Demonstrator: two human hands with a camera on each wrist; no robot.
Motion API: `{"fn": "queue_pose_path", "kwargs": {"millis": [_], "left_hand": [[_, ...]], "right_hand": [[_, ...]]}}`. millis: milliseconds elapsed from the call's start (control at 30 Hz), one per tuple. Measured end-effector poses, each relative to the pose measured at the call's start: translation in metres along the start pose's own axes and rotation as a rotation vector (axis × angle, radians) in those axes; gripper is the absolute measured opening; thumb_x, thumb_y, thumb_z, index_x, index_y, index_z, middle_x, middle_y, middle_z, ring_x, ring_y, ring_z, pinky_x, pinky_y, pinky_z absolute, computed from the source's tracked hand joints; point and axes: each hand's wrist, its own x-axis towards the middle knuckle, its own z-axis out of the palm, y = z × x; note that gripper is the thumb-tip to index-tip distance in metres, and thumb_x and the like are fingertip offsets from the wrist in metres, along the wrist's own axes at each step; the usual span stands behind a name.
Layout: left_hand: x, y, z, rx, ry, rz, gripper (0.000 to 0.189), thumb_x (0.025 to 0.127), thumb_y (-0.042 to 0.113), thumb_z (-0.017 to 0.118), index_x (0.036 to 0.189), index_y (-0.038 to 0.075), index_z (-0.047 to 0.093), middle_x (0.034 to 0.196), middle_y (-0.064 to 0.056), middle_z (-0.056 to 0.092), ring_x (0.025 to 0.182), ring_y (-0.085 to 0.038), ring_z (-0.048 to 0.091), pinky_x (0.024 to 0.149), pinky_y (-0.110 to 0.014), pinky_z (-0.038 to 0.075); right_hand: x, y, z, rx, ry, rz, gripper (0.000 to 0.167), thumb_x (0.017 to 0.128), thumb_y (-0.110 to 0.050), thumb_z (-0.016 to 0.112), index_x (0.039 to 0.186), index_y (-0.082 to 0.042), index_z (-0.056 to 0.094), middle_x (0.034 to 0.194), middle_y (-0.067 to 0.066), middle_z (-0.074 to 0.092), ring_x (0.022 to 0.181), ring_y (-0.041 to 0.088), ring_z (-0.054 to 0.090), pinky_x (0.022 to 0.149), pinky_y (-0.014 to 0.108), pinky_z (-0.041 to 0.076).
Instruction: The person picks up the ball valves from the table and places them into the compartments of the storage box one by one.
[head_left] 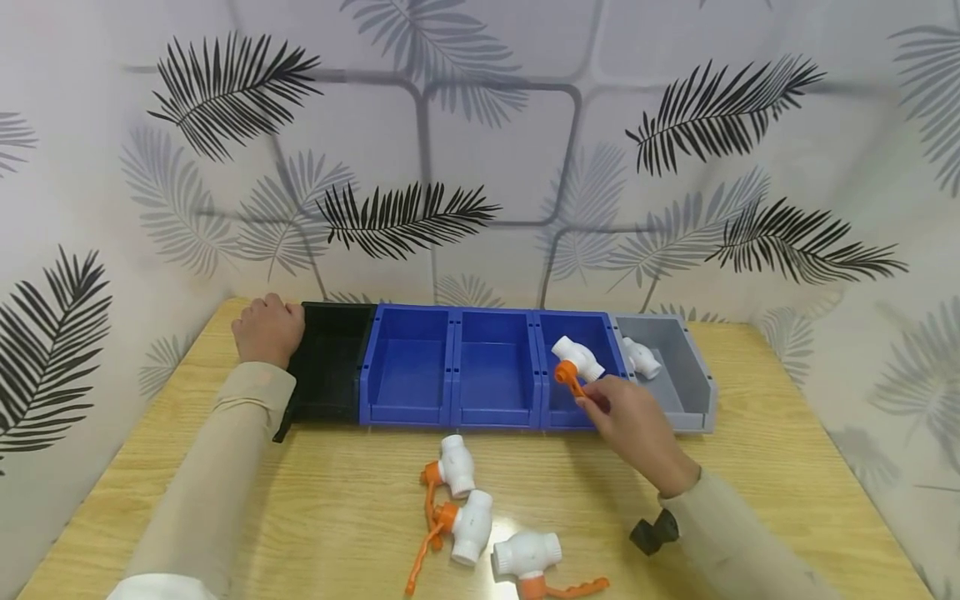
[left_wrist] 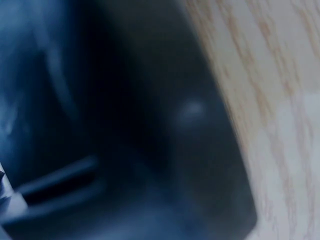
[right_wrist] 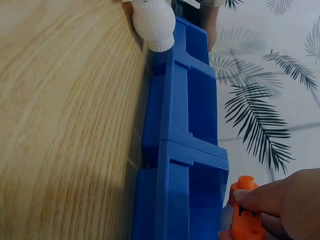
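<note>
My right hand (head_left: 637, 429) pinches the orange handle (right_wrist: 246, 222) of a white ball valve (head_left: 581, 360) between thumb and fingers. The valve is tilted, its white body over the rightmost blue bin (head_left: 573, 419). At the far left, my left hand (head_left: 268, 329) has its fingers curled at the outer rim of the black bin (head_left: 326, 410). That bin fills much of the blurred left wrist view, where the hand itself is hidden. Another white valve (head_left: 642, 359) lies in the grey bin (head_left: 688, 422), against its left wall.
Between the black and grey bins, the blue bins (head_left: 407, 415) form one row along the wall. Nearer on the wooden table (head_left: 337, 517) lie more white valves (head_left: 472, 527) with orange handles. A small black object (head_left: 654, 533) is at my right sleeve.
</note>
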Motion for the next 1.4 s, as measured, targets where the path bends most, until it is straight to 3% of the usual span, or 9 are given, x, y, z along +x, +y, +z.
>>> {"fn": "queue_pose_path", "kwargs": {"millis": [633,800,1067,1400], "left_hand": [[0.0,-0.004,0.0,-0.001,-0.023,0.005,0.036,0.093,0.022,0.029,0.079,-0.008,0.045,0.085,-0.033,0.052,0.078,-0.05,0.049,0.072,-0.061,0.037],[-0.002,-0.003,0.0,-0.005,-0.012,0.008,0.035,0.093,0.021,0.03,0.077,-0.007,0.045,0.084,-0.033,0.052,0.077,-0.05,0.049,0.071,-0.061,0.037],[-0.002,-0.002,0.001,-0.01,-0.007,0.001,0.037,0.093,0.021,0.029,0.079,-0.009,0.046,0.086,-0.034,0.052,0.079,-0.05,0.049,0.072,-0.062,0.037],[-0.003,-0.002,-0.003,0.001,-0.05,-0.001,0.039,0.093,0.023,0.027,0.083,-0.01,0.046,0.088,-0.034,0.052,0.081,-0.051,0.048,0.073,-0.062,0.036]], "right_hand": [[0.032,0.014,0.028,-0.034,-0.069,0.071,0.01,0.083,-0.012,0.067,0.083,-0.002,0.069,0.073,0.003,0.063,0.059,0.013,0.051,0.055,0.028,0.043],[0.035,0.017,0.034,-0.057,-0.081,0.074,0.009,0.083,-0.011,0.067,0.083,-0.002,0.07,0.074,0.004,0.063,0.061,0.015,0.052,0.059,0.031,0.046],[0.038,0.018,0.041,-0.049,-0.085,0.069,0.008,0.083,-0.008,0.065,0.079,-0.002,0.068,0.07,0.003,0.061,0.058,0.014,0.051,0.054,0.029,0.044],[0.039,0.02,0.049,-0.061,-0.095,0.096,0.009,0.084,-0.009,0.064,0.083,-0.001,0.068,0.074,0.005,0.062,0.061,0.016,0.054,0.056,0.032,0.047]]}}
